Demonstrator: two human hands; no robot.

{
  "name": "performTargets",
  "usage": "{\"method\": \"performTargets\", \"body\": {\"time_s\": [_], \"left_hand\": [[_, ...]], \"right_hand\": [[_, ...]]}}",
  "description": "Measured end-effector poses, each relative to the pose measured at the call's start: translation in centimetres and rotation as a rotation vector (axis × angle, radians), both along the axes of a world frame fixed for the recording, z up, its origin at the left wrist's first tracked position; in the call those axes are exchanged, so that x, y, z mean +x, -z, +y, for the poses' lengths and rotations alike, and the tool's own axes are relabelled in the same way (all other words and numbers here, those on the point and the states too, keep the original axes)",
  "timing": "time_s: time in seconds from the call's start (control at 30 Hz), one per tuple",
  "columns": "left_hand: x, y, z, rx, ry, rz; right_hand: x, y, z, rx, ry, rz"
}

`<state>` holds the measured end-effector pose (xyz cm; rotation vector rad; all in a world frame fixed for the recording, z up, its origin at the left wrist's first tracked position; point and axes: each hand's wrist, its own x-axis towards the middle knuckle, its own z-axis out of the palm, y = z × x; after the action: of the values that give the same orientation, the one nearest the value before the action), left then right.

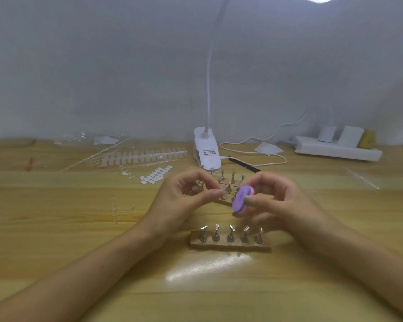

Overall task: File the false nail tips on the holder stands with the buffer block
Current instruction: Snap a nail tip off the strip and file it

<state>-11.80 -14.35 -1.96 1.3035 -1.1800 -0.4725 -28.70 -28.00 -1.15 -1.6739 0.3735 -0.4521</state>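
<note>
**Risk assessment.** We judge the chief hazard to be the nail tip breaking free. It is small, pale and held only at the fingertips, so a hard stroke of the buffer block could flick it away or bend it.

A second hazard is over-filing. The block's face is far broader than the tip, and the tip is too blurred for us to tell how much of it is in contact.

Third, both wrists hang above the front row of holder stands in the lower centre of the frame. A dropped forearm would topple those five upright stands. The rear group of stands sits just behind the fingers and could be brushed likewise.

**Hand pose.** The left hand, centre-left, is held above the table. Its grip is a pinch of thumb and forefinger on what appears to be the tip with its stand, and the other fingers are curled.

The right hand, centre-right, pinches the purple block between thumb and fingers. The block is tilted with its face toward the tip, either just beside it or touching it; we cannot tell which. Both forearms enter from the lower corners.
</note>
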Motion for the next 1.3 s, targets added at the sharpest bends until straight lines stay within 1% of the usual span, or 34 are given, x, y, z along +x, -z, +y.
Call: {"method": "performTargets", "body": {"time_s": [0.13,0.27,0.4,0.5,0.53,0.63,0.67,0.73,0.77,0.87,0.9,1.0,1.07,1.13,1.23,1.3], "left_hand": [[0.16,0.50,-0.21,0.035,0.009,-0.055],[0.52,0.86,-0.28,0.045,-0.020,-0.030],[0.35,0.81,-0.26,0.013,-0.023,-0.069],[0.32,0.87,-0.24,0.030,-0.016,-0.107],[0.30,0.88,-0.23,0.026,-0.028,-0.114],[0.31,0.87,-0.23,0.009,-0.040,-0.114],[0.31,0.87,-0.21,0.014,-0.027,-0.120],[0.29,0.92,-0.20,0.019,-0.011,-0.137],[0.29,0.95,-0.20,0.011,-0.019,-0.130],[0.33,0.93,-0.18,-0.008,-0.049,-0.103],[0.29,0.93,-0.17,0.004,-0.040,-0.116],[0.24,1.01,-0.13,0.021,-0.030,-0.123],[0.31,1.00,-0.12,0.003,-0.046,-0.095],[0.27,0.94,-0.14,0.017,-0.029,-0.120],[0.15,0.85,-0.09,0.039,0.025,-0.167],[0.34,0.94,-0.11,0.018,-0.010,-0.146]], "right_hand": [[0.71,0.86,0.81,-0.004,-0.037,-0.019],[0.69,0.96,0.39,0.140,0.042,-0.114],[0.76,0.97,0.97,0.034,-0.016,-0.044],[0.68,0.92,0.73,0.119,0.092,-0.121],[0.67,0.85,0.83,0.122,0.089,-0.114],[0.80,0.97,1.27,0.016,0.003,-0.027],[0.84,1.06,1.25,0.029,0.030,-0.050],[0.77,1.01,0.90,0.117,0.122,-0.128],[0.78,0.88,0.89,0.136,0.131,-0.135],[0.83,0.91,1.30,0.044,0.003,-0.034],[0.83,0.99,1.35,0.039,0.004,-0.039],[0.78,0.96,1.01,0.103,0.111,-0.100],[0.81,0.95,1.16,0.072,0.055,-0.052],[0.84,1.10,1.38,0.027,0.014,-0.028],[0.74,1.01,1.08,0.082,0.128,-0.103],[0.76,0.95,1.23,0.064,0.071,-0.070]]}}
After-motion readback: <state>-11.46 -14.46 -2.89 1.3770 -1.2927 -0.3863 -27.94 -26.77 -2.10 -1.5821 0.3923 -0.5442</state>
